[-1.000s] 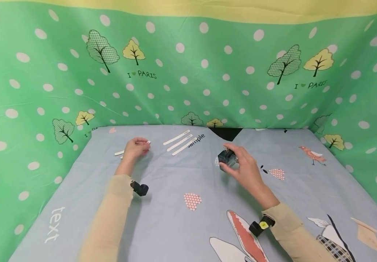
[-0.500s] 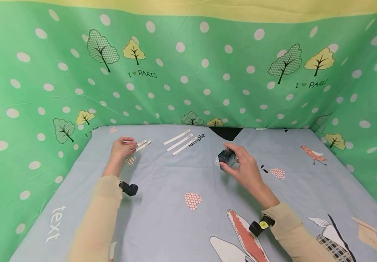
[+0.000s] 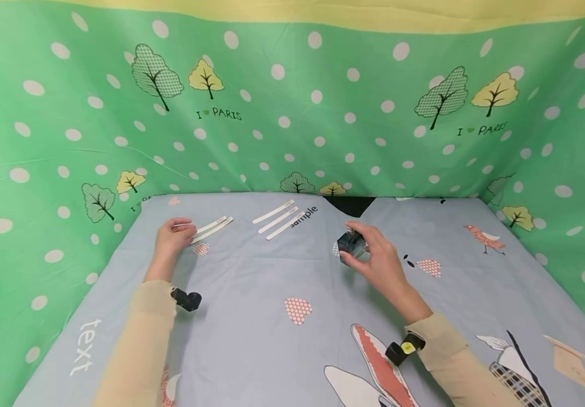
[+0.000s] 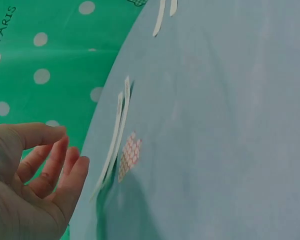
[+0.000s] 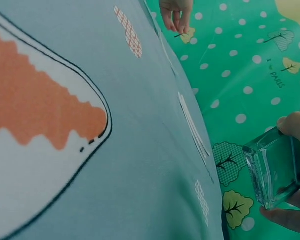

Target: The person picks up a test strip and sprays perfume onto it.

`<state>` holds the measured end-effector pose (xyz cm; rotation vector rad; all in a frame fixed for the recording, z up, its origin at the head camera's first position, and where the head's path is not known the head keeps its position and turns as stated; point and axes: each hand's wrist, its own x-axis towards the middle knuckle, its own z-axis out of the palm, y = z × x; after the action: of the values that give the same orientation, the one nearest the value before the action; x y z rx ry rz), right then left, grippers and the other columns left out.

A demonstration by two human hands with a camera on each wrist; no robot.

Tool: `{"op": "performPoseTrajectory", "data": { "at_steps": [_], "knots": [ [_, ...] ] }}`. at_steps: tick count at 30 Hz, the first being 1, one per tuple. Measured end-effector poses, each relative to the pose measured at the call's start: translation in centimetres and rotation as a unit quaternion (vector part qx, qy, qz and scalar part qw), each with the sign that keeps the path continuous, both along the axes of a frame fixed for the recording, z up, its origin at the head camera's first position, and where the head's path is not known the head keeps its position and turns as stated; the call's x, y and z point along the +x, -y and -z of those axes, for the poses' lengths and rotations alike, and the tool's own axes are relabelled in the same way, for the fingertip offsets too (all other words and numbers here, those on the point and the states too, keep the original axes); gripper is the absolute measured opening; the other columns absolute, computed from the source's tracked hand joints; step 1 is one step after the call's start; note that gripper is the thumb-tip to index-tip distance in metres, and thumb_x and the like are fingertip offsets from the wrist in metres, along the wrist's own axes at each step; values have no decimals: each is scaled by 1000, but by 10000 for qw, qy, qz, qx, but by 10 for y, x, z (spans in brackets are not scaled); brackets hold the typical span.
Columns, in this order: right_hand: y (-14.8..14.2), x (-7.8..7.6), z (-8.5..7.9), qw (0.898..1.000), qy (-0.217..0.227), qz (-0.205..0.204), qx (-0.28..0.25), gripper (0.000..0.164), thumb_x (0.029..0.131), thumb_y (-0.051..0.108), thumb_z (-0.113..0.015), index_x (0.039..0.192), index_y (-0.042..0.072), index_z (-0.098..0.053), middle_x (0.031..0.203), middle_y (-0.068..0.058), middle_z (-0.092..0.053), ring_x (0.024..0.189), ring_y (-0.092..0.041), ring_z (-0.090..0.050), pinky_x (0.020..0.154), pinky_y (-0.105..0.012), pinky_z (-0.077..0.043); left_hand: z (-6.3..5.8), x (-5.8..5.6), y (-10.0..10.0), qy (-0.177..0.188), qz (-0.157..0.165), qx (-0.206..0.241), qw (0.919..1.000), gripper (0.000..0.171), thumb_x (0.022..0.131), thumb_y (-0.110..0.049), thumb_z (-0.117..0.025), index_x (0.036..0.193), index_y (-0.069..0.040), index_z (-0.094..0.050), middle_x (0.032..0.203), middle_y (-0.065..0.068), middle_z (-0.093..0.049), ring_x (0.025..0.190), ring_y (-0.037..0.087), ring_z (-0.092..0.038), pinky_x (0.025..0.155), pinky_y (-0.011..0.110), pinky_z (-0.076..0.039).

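My right hand [image 3: 385,264] grips a square, dark-tinted glass perfume bottle [image 3: 349,247] above the cloth, with the forefinger at its top and the thumb low on its side. In the right wrist view, the clear thick base of the bottle [image 5: 272,167] faces the camera. My left hand [image 3: 172,237] hovers at the left, fingers loosely bent and nothing between them in the left wrist view. Just right of it lie two narrow white paper strips [image 3: 213,230], side by side and slanted, with small print at their far ends. Three similar strips [image 3: 278,220] lie in a row farther right.
A grey-blue printed cloth [image 3: 251,350] covers the table. Behind and at the sides hangs a green dotted curtain [image 3: 317,147]. Each wrist carries a small black camera, such as the left one [image 3: 187,299]. The hearts, bird and lettering are flat prints.
My left hand has drawn back to the left from the two strips, uncovering them and the printed heart below. The right hand and bottle have stayed in place.
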<state>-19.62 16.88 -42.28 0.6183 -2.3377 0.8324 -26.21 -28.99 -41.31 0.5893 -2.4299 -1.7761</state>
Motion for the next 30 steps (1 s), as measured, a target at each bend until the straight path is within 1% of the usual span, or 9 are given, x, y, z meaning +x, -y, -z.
{"op": "performPoseTrajectory", "data": {
  "at_steps": [3, 6, 9, 12, 16, 19, 22, 26, 30],
  "knots": [
    [0, 0, 1, 10000, -7, -16, 2, 66, 80, 20, -84, 138, 21, -53, 118, -13, -64, 99, -30, -67, 69, -39, -62, 4, 3, 4, -80, -97, -142, 9998, 43, 94, -8, -64, 135, 2, -51, 79, -21, -57, 71, -9, -58, 69, 10, -54],
    [0, -1, 2, 10000, -49, -42, -2, 65, 80, 20, -84, 138, 20, -53, 118, -13, -64, 99, -30, -67, 69, -40, -62, 8, 5, 7, -147, -211, -330, 9991, 42, 94, -10, -65, 133, 1, -54, 85, -16, -60, 71, -10, -57, 67, 7, -51],
    [0, -1, 2, 10000, -77, -63, 0, 65, 80, 20, -84, 138, 19, -53, 117, -13, -64, 99, -29, -67, 69, -40, -62, 13, 7, 9, -177, -288, -752, 9966, 41, 92, -10, -67, 130, -1, -57, 100, -3, -66, 74, -8, -55, 67, 6, -48],
    [0, -1, 3, 10000, -66, -59, 9, 66, 80, 20, -84, 138, 20, -53, 116, -14, -64, 98, -30, -67, 69, -39, -62, 19, 10, 9, -154, -340, -1154, 9926, 39, 90, -10, -69, 127, -2, -59, 117, 11, -66, 76, -6, -52, 68, 6, -45],
    [1, 0, 4, 10000, -13, -54, -5, 66, 80, 20, -84, 138, 20, -53, 117, -13, -64, 99, -30, -68, 69, -39, -62, 27, 13, 11, -145, -315, -1324, 9906, 37, 90, -11, -70, 125, 0, -61, 126, 20, -65, 80, -3, -52, 69, 8, -44],
    [1, 0, 5, 10000, 18, -45, -5, 65, 81, 21, -84, 138, 20, -53, 118, -13, -64, 100, -30, -68, 70, -39, -62, 32, 13, 12, -35, -222, -1404, 9898, 36, 91, -11, -70, 124, 0, -62, 126, 21, -65, 82, 0, -53, 68, 10, -43],
    [0, 0, 5, 10000, 21, -21, 16, 65, 81, 22, -84, 138, 20, -53, 118, -13, -64, 100, -30, -67, 70, -39, -62, 35, 13, 13, 95, -188, -1519, 9882, 35, 91, -12, -71, 123, 0, -64, 121, 20, -67, 80, 2, -53, 65, 12, -43],
    [0, 0, 3, 10000, -15, -13, -5, 64, 81, 21, -84, 137, 19, -54, 120, -13, -65, 101, -30, -67, 70, -40, -62, 39, 12, 12, 282, -316, -1589, 9864, 35, 90, -14, -72, 122, -1, -66, 112, 15, -67, 79, 7, -55, 61, 15, -44],
    [-1, 0, 1, 10000, -52, 6, -35, 64, 80, 21, -84, 137, 19, -55, 122, -12, -65, 103, -29, -67, 71, -40, -62, 40, 10, 10, 376, -462, -1649, 9845, 34, 90, -16, -73, 121, -2, -67, 109, 13, -68, 79, 9, -56, 61, 16, -43]
  ]
}}
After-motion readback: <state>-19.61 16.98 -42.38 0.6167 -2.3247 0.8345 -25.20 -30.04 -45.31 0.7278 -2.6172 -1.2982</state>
